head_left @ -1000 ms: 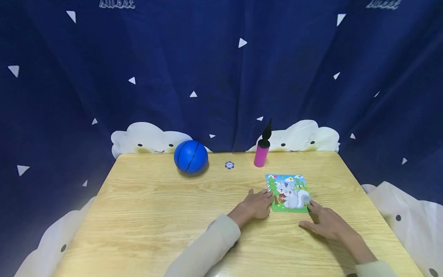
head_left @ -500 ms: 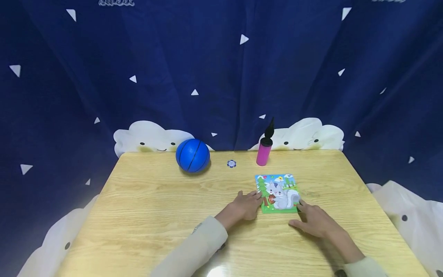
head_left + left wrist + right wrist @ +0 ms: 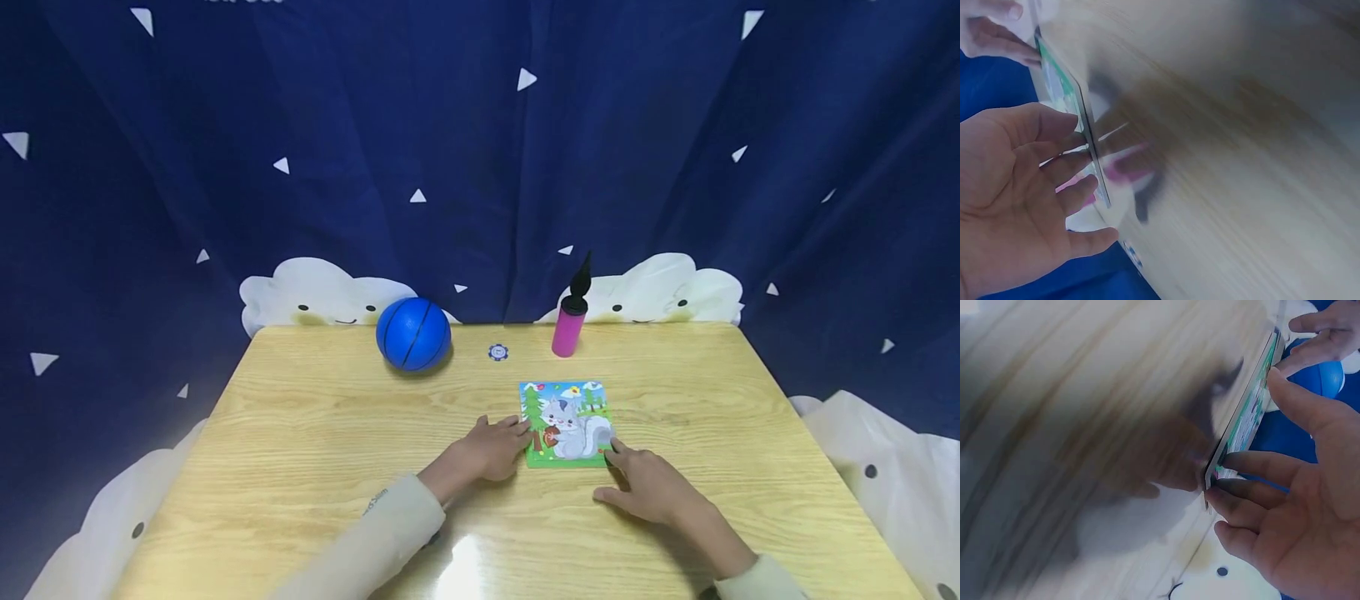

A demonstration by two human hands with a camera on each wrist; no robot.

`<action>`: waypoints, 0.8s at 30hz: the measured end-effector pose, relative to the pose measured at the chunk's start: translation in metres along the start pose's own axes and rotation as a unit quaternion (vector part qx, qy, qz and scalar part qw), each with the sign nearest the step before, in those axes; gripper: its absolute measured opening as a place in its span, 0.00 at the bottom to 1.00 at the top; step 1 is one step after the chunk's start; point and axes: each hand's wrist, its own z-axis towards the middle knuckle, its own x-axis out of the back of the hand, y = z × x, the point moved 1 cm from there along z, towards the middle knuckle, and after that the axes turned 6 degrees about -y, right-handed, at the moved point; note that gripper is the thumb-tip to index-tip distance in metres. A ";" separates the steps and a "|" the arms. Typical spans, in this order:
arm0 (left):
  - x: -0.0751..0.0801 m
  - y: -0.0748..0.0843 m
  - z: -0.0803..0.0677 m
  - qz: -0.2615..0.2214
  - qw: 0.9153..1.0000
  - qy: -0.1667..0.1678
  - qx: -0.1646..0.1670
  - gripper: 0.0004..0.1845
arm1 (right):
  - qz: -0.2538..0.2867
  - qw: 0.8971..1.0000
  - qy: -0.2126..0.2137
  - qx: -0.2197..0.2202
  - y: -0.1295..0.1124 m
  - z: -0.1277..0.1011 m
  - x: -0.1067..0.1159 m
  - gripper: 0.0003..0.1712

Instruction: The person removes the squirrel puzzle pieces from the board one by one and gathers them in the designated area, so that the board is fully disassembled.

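Observation:
A thin square picture board (image 3: 570, 429) with a grey squirrel on it lies flat on the wooden table. My left hand (image 3: 491, 448) touches its left edge with extended fingertips, palm low over the table. At the lower right corner, my right hand (image 3: 652, 487) has its fingertips against the edge, the thumb spread away. The left wrist view shows the left fingers (image 3: 1079, 187) spread along the side of the board (image 3: 1063, 81). In the right wrist view, the right fingers (image 3: 1241, 506) meet the opposite edge, lightly bent.
A blue basketball (image 3: 414, 335) sits at the back left of the table (image 3: 337, 425). Right of it lies a small blue-and-white poker chip (image 3: 498, 352). A pink balloon pump (image 3: 568, 332) with a black nozzle stands at the back. Behind the table hangs a dark blue curtain (image 3: 465, 167).
Both hands and the picture board between them have moved left across the table, toward its middle. The ball, chip and pump have stayed in place; the head view has shifted slightly.

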 end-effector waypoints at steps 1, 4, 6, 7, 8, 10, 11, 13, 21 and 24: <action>-0.001 -0.004 -0.003 -0.001 1.000 0.000 -0.001 0.28 | 0.001 1.000 0.001 0.005 -0.004 0.000 0.000 0.41; -0.005 -0.013 -0.012 -0.002 1.000 -0.001 -0.001 0.29 | 0.001 1.000 -0.003 0.018 -0.015 0.001 -0.002 0.39; -0.008 -0.018 -0.018 0.001 1.000 -0.003 -0.002 0.29 | -0.003 1.000 -0.008 0.026 -0.022 0.000 -0.003 0.39; -0.010 -0.020 -0.020 0.002 1.000 -0.004 -0.003 0.29 | -0.004 1.000 -0.011 0.029 -0.025 0.000 -0.003 0.39; -0.011 -0.021 -0.023 0.004 1.000 -0.004 -0.003 0.28 | -0.007 0.999 -0.013 0.032 -0.028 0.000 -0.004 0.39; -0.014 -0.023 -0.028 0.003 1.000 -0.002 -0.006 0.28 | -0.013 0.999 -0.015 0.036 -0.033 -0.002 -0.005 0.39; -0.015 -0.024 -0.030 0.000 1.000 -0.001 -0.008 0.28 | -0.014 0.999 -0.017 0.035 -0.035 -0.003 -0.006 0.39; -0.016 -0.024 -0.034 -0.004 1.000 0.002 -0.011 0.28 | -0.015 0.999 -0.021 0.033 -0.037 -0.005 -0.008 0.39; -0.018 -0.020 -0.048 0.002 1.000 0.005 -0.017 0.27 | -0.009 0.999 -0.035 0.033 -0.045 -0.013 -0.010 0.37; -0.019 -0.019 -0.051 0.006 1.000 0.012 -0.019 0.26 | -0.013 0.999 -0.031 0.035 -0.047 -0.015 -0.009 0.37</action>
